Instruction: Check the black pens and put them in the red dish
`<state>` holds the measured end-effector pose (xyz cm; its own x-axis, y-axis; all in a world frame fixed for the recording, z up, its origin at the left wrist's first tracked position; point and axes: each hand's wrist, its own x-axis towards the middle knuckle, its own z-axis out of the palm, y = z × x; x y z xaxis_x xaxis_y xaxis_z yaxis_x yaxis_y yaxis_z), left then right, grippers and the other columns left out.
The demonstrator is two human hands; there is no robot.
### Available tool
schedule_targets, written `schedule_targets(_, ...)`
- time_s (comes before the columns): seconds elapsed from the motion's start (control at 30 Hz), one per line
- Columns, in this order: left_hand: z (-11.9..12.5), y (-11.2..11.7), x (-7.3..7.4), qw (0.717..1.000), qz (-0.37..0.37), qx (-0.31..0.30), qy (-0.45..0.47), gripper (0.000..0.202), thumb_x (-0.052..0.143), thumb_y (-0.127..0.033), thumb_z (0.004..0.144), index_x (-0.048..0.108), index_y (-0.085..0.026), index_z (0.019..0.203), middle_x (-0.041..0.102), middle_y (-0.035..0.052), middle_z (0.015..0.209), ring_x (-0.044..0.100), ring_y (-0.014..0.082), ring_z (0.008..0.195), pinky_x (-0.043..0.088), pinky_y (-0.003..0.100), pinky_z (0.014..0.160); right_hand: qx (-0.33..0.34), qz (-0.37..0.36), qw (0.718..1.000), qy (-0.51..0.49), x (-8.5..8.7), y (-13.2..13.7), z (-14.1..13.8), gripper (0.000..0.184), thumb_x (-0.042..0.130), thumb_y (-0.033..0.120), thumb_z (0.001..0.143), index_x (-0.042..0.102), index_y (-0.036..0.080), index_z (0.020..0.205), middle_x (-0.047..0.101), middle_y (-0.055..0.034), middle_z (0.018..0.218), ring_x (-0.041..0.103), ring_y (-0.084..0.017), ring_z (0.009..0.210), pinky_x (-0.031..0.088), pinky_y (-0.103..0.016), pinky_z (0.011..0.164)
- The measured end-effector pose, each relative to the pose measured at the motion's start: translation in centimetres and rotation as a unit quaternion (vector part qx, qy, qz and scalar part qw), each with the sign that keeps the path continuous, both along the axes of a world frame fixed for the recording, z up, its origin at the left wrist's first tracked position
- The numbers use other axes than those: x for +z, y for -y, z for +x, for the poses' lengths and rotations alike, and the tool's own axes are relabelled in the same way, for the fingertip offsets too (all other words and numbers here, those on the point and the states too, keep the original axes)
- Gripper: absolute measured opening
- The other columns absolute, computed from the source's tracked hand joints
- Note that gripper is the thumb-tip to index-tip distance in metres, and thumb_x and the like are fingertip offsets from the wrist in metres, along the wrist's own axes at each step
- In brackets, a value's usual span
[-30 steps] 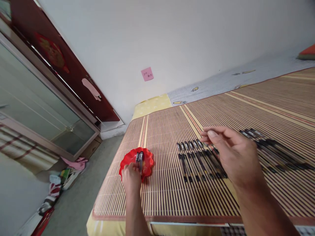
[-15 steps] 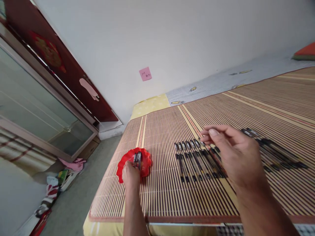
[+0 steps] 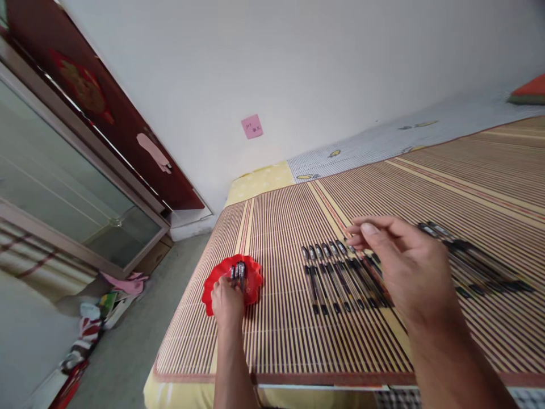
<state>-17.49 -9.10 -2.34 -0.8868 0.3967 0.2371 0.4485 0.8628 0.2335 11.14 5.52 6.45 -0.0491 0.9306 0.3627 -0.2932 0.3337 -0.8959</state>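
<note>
My left hand (image 3: 227, 301) is over the red scalloped plate (image 3: 210, 281), its fingers closed on a pen whose lower part is hidden by the hand. The caps of black pens (image 3: 241, 269) show side by side in the plate just beyond my fingers. My right hand (image 3: 409, 267) hovers above the mat, fingers loosely curled, with nothing visible in them. Beneath and left of it lies a row of several black-capped clear pens (image 3: 332, 278), laid side by side. To its right is a looser pile of similar pens (image 3: 481, 264), partly covered by the hand.
A striped bamboo mat (image 3: 281, 341) covers the bed, whose left edge drops to the grey floor (image 3: 140, 324). A pink note (image 3: 252, 126) sticks to the wall behind. Clothes and shoes (image 3: 89, 324) lie on the floor by the glass-panelled door (image 3: 76, 170).
Another pen cap now shows in the red plate beside my left fingers. My left hand has shifted very slightly; the right hand stays in place.
</note>
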Motion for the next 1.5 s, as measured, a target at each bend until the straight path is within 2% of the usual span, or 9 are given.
schedule_targets(0.07,0.4,0.1,0.1,1.000,0.005,-0.007,-0.015,0.029,0.057,-0.019,0.091,0.066,-0.014,0.119,0.066,0.0191,0.121,0.062,0.0357,0.115,0.049,0.042,0.091,0.001,0.003,1.000,0.002,0.0,0.0,0.0,0.014,0.071,0.033,0.090,0.077,0.022,0.095,0.076,-0.0051,0.088,0.071,-0.018,0.074,0.064,-0.035,0.073)
schedule_targets(0.17,0.9,0.3,0.3,1.000,0.002,-0.023,-0.016,0.024,0.062,-0.027,0.091,0.069,-0.019,0.112,0.065,0.0152,0.116,0.062,0.0350,0.111,0.049,0.043,0.090,-0.001,0.006,1.000,0.004,0.0,-0.1,0.0,0.014,0.070,0.033,0.090,0.076,0.021,0.095,0.076,-0.0049,0.087,0.071,-0.017,0.072,0.064,-0.034,0.073)
schedule_targets(0.33,1.2,0.3,0.2,1.000,-0.009,-0.016,-0.011,0.021,0.063,-0.034,0.091,0.073,-0.018,0.101,0.064,0.0157,0.113,0.061,0.0361,0.109,0.050,0.043,0.086,0.005,0.015,1.000,0.002,0.1,-0.1,0.1,0.014,0.070,0.033,0.091,0.076,0.022,0.096,0.077,-0.0044,0.088,0.072,-0.017,0.074,0.063,-0.033,0.074)
schedule_targets(0.6,1.4,0.0,0.1,1.000,-0.010,0.018,-0.019,0.024,0.061,-0.032,0.091,0.070,-0.015,0.105,0.064,0.0186,0.115,0.061,0.0384,0.111,0.050,0.046,0.084,-0.012,0.016,1.000,0.008,-0.1,-0.2,0.0,0.015,0.069,0.034,0.091,0.076,0.021,0.096,0.077,-0.0046,0.087,0.072,-0.018,0.072,0.063,-0.035,0.074)
schedule_targets(0.77,1.2,0.0,0.0,1.000,-0.008,0.014,-0.016,0.023,0.059,-0.027,0.092,0.069,-0.015,0.109,0.066,0.0183,0.117,0.063,0.0370,0.110,0.051,0.046,0.085,-0.010,0.012,1.000,0.015,0.0,-0.1,0.0,0.014,0.069,0.033,0.091,0.076,0.022,0.095,0.076,-0.0043,0.087,0.071,-0.017,0.072,0.063,-0.035,0.075)
schedule_targets(1.0,0.0,1.5,0.7,1.000,0.007,0.001,-0.012,0.025,0.057,-0.021,0.093,0.067,-0.014,0.115,0.071,0.0181,0.117,0.066,0.0346,0.110,0.050,0.041,0.087,-0.005,0.011,1.000,-0.001,-0.4,-0.4,0.1,0.012,0.070,0.034,0.091,0.077,0.025,0.096,0.077,-0.0038,0.089,0.071,-0.017,0.072,0.063,-0.035,0.073)
schedule_targets(1.13,-1.0,2.0,0.9,1.000,-0.002,-0.004,0.014,0.018,0.056,-0.010,0.090,0.068,-0.018,0.100,0.077,0.0133,0.099,0.072,0.0316,0.097,0.050,0.037,0.078,0.000,0.008,1.000,-0.008,-0.6,-0.5,0.1,0.013,0.071,0.035,0.091,0.077,0.025,0.096,0.076,-0.0039,0.089,0.071,-0.017,0.072,0.063,-0.035,0.073)
schedule_targets(1.27,-1.6,1.4,0.6,1.000,-0.003,0.002,0.029,0.015,0.063,-0.005,0.082,0.067,-0.019,0.087,0.077,0.0118,0.090,0.073,0.0320,0.094,0.050,0.036,0.074,0.004,0.008,1.000,-0.013,-0.5,-0.5,0.2,0.014,0.071,0.035,0.091,0.077,0.024,0.097,0.076,-0.0041,0.089,0.070,-0.018,0.073,0.063,-0.035,0.073)
schedule_targets(1.5,-1.6,1.1,0.5,0.998,0.054,0.015,0.021,0.015,0.055,-0.008,0.085,0.068,-0.015,0.092,0.075,0.0155,0.088,0.072,0.0361,0.092,0.051,0.041,0.074,-0.009,-0.002,1.000,-0.002,-0.3,-0.5,0.4,0.014,0.069,0.033,0.091,0.076,0.022,0.097,0.076,-0.0047,0.088,0.071,-0.018,0.074,0.063,-0.036,0.073)
